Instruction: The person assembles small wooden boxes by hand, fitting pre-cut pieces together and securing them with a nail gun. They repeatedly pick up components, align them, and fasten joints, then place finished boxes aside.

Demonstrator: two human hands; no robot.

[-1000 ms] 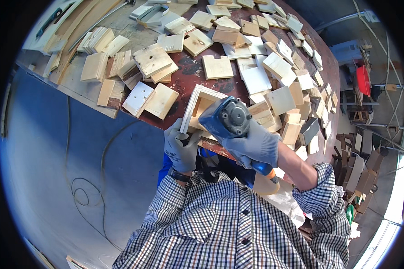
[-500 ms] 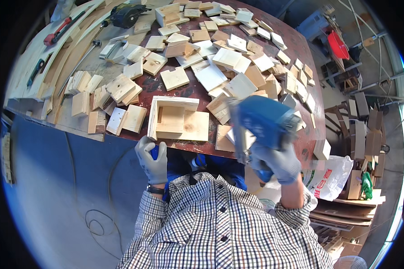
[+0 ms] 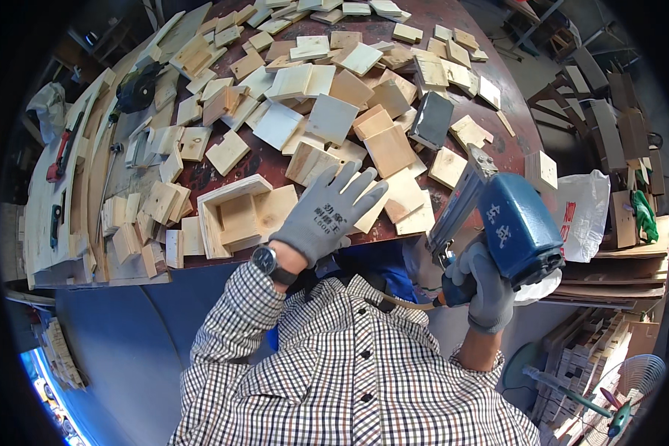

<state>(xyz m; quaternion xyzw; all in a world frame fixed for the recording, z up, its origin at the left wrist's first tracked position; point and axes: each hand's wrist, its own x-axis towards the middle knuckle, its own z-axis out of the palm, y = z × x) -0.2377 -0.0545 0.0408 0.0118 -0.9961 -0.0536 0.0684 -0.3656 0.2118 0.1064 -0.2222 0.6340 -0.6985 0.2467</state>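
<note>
My left hand (image 3: 325, 214), in a grey glove with a watch at its wrist, is stretched palm down over the table's near edge, fingers spread. It covers part of a small wooden box frame (image 3: 239, 221) or lies just in front of it; contact cannot be told. Beyond its fingertips lie loose pale wood blocks (image 3: 312, 162). My gloved right hand (image 3: 485, 288) grips the handle of a blue nail gun (image 3: 519, 227), which is held up off the table's right front corner with its metal magazine slanting up. A hose (image 3: 401, 301) runs from its handle toward my body.
Many wood pieces (image 3: 331, 119) are strewn across the dark red table (image 3: 271, 165). A dark block (image 3: 432, 119) lies among them. On the left are long boards, a red-handled tool (image 3: 58, 165) and a dark power tool (image 3: 137, 89). A white bag (image 3: 581, 212) and a fan (image 3: 635, 379) stand right.
My left hand has left the box frame's near left corner and moved right, its fingers now spread. My right hand has carried the nail gun rightward and turned it. The view has shifted too.
</note>
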